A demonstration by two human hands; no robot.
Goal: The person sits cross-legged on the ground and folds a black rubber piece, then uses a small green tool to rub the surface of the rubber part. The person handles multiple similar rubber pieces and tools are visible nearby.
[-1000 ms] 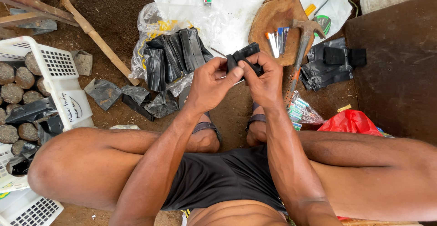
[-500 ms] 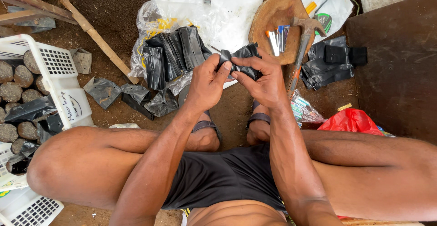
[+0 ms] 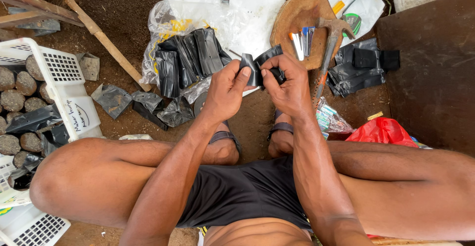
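Note:
I sit on bare soil with my knees spread. My left hand (image 3: 226, 91) and my right hand (image 3: 287, 85) both pinch one small black plastic bag (image 3: 258, 65) held in front of me above the ground. Fingers of both hands work at its top edge. Just beyond it lies a stack of flat black plastic bags (image 3: 185, 60) on a clear plastic sheet. Crumpled black bags (image 3: 143, 105) lie on the soil to the left.
A white plastic crate (image 3: 64, 85) at the left holds several soil-filled black bags. A wooden block (image 3: 299, 23) with blades and a hammer (image 3: 330, 40) lies ahead on the right, with more black bags (image 3: 361, 68) beside it. A red bag (image 3: 381, 129) sits by my right knee. A wooden handle (image 3: 106, 43) lies on the soil.
Both hands have stayed together on the black bag, shifting their fingers on it; the bag has been turned slightly and its edge now sticks up between the thumbs.

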